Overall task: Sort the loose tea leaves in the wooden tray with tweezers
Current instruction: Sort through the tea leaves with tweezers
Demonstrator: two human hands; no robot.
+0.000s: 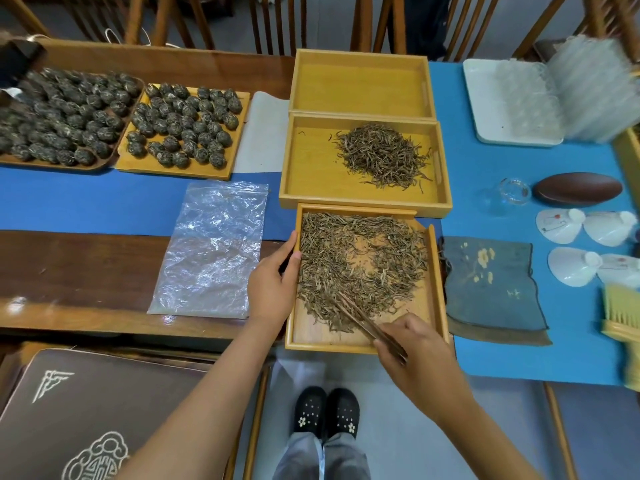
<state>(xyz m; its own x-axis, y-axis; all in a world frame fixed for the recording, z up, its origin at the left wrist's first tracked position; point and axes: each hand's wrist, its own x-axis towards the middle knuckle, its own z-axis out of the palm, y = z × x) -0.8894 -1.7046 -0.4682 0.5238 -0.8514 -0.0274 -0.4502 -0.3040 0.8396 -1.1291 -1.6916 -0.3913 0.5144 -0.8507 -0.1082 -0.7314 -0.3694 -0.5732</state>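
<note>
The near wooden tray (437, 289) at the table's front edge holds a wide spread of loose tea leaves (356, 265). My left hand (273, 285) grips the tray's left rim. My right hand (412, 348) pinches wooden tweezers (360, 317) whose tips rest in the leaves at the tray's lower middle. Behind it, a second wooden tray (304, 168) carries a smaller heap of darker leaves (384, 157). An empty third tray (360, 84) lies farthest back.
A clear plastic bag (214, 247) lies left of the near tray. Two trays of rolled tea balls (180, 126) sit at the far left. A grey cloth (488, 285), white funnels (581, 226), a dark scoop (576, 189) and a brush (623, 313) lie to the right.
</note>
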